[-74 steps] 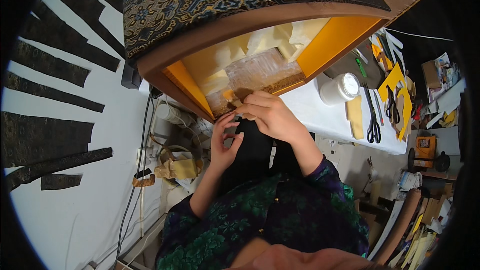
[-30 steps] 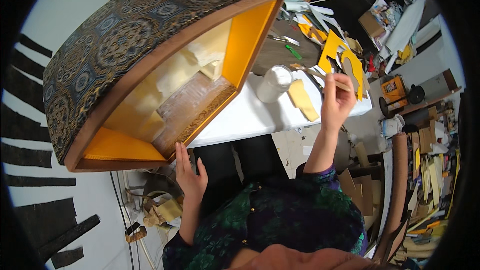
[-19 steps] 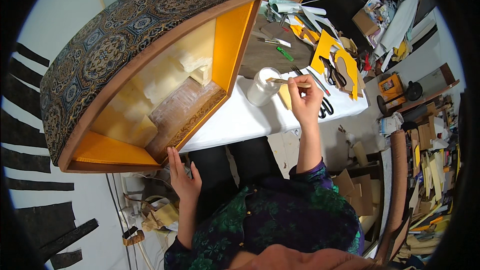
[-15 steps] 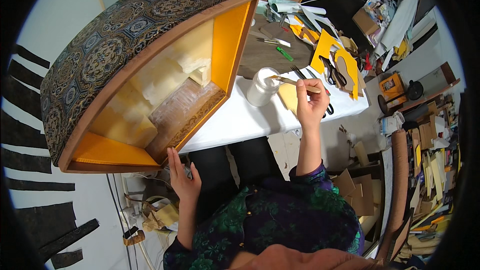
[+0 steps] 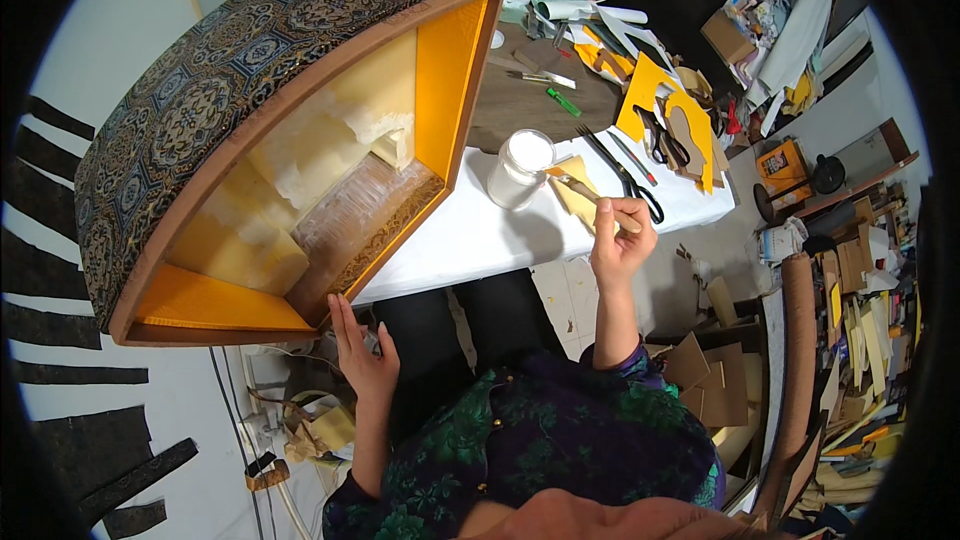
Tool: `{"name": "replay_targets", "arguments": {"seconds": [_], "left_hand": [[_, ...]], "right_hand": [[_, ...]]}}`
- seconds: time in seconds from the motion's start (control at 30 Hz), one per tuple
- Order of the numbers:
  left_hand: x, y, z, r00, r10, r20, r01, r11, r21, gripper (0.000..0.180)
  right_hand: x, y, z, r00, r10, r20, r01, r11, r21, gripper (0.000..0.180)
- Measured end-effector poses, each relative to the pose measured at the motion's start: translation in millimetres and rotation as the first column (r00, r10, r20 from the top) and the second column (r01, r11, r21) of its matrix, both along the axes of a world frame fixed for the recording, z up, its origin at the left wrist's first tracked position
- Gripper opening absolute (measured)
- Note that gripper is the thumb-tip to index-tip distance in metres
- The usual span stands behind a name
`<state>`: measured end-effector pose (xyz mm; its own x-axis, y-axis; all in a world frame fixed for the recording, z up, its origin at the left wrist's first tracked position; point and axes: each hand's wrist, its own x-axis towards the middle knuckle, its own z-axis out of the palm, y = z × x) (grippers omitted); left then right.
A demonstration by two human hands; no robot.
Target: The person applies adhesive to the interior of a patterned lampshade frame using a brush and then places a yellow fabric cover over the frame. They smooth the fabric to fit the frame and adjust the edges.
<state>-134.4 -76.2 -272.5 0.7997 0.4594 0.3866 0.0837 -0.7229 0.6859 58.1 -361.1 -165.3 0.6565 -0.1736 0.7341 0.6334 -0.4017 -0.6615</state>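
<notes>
My right grip (image 5: 622, 240) is pinching the brush (image 5: 582, 188) right of the jar (image 5: 515, 180); my spread left grip (image 5: 364, 356) is probably steadying the box (image 5: 215, 125).

Bright fisheye view, black at the outer edge; the jar (image 5: 509, 188) casts a soft shadow across the surface (image 5: 440, 252).

Wide fisheye view from the wearer's head, upright, facing steeply down over the shirt (image 5: 570, 430), which looms nearest at the bottom. The left hand (image 5: 367, 365), right hand (image 5: 622, 243), box (image 5: 230, 110) and table (image 5: 430, 252) appear close; the floor (image 5: 565, 295) lies farther below. Black rounds off the corners.
</notes>
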Motion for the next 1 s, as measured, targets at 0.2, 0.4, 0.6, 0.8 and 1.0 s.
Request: {"name": "replay_targets", "arguments": {"seconds": [0.2,0.4,0.6,0.8,1.0], "left_hand": [[1.2,-3.5,-1.1,1.0,0.01,0.022,-0.01,1.0,-0.019,0.068],[-0.2,-9.1,1.6,1.0,-0.007,0.01,0.007,1.0,-0.024,0.065],[0.9,-6.9,2.1,1.0,0.013,0.005,-0.013,1.0,0.015,0.065],[-1.9,-0.9,6.0,0.997,0.074,-0.004,-0.073,0.988,0.135,0.065],[-3.0,2.4,14.5,0.999,0.047,-0.025,-0.042,0.987,0.152,0.064]], "right_hand": [[-3.4,8.4,7.2,0.998,0.047,-0.03,-0.044,0.995,0.089,0.012],[-5.0,5.9,15.0,0.998,-0.044,0.054,0.055,0.974,-0.219,0.014],[-26.3,44.6,9.2,0.987,0.162,0.008,-0.162,0.983,0.091,0.01],[-51.2,158.9,-2.1,0.768,0.632,-0.103,-0.64,0.75,-0.168,0.011],[-44.3,216.8,-31.5,0.733,0.621,-0.277,-0.67,0.729,-0.14,0.014]]}}
